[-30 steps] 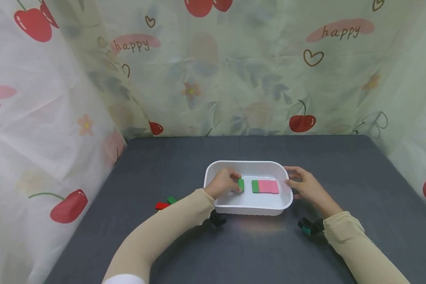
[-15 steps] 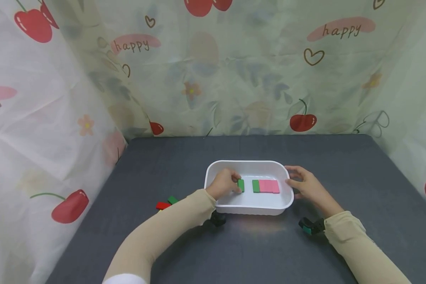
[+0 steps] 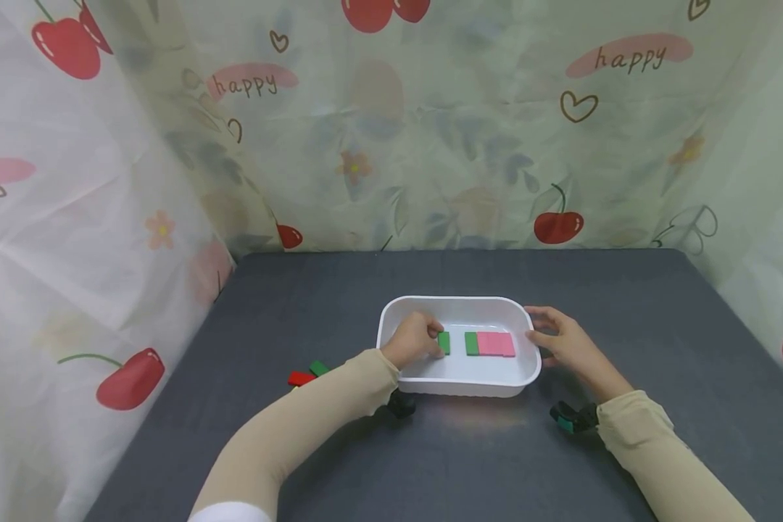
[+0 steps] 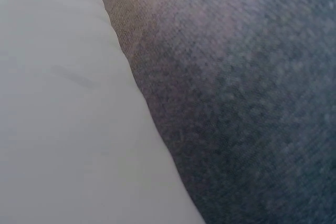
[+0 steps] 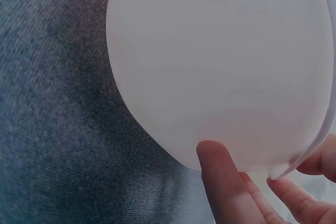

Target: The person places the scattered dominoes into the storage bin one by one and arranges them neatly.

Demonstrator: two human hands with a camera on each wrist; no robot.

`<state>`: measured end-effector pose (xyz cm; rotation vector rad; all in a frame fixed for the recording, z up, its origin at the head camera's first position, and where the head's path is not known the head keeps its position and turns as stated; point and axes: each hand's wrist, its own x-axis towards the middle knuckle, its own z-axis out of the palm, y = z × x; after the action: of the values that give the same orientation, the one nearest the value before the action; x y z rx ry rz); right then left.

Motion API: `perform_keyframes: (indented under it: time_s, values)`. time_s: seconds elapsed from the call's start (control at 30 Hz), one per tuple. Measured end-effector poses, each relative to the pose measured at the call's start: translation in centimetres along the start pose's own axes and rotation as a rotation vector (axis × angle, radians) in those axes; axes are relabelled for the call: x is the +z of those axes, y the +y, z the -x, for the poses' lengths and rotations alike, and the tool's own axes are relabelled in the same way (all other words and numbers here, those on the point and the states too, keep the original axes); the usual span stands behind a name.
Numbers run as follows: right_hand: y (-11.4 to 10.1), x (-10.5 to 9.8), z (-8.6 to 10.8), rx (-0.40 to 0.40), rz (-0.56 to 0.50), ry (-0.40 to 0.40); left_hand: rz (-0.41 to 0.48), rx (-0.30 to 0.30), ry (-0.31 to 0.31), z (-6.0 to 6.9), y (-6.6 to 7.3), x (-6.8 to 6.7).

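Note:
In the head view, my left hand (image 3: 412,339) reaches into the white plastic tray (image 3: 457,386) and pinches a green tile (image 3: 444,343) near the tray's floor. Right of it, another green tile (image 3: 472,344) lies against pink tiles (image 3: 496,344) in a row. My right hand (image 3: 570,349) holds the tray's right end. The right wrist view shows its thumb (image 5: 212,161) on the outer wall and other fingertips at the rim. Only the tray's pale wall (image 4: 79,119) and the table cloth appear in the left wrist view; the left fingers are out of sight there.
Left of the tray, a red tile (image 3: 300,378) and a green tile (image 3: 318,367) lie on the dark table (image 3: 313,290); the left forearm partly covers this group, with a bit of yellow showing. A printed curtain (image 3: 431,145) hangs behind the table and along its sides.
Almost nothing differs. The green tile under my left fingers, tilted earlier, now looks flatter; the right hand stays at the tray's end.

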<state>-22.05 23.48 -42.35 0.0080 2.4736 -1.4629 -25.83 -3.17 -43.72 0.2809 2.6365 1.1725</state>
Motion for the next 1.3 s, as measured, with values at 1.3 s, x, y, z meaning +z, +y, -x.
perform_keyframes:
  time_s: [1.3]
  values:
    - [-0.1,0.1,0.0,-0.004,0.005,0.013,0.147,-0.131,-0.109,0.7,1.1,-0.1]
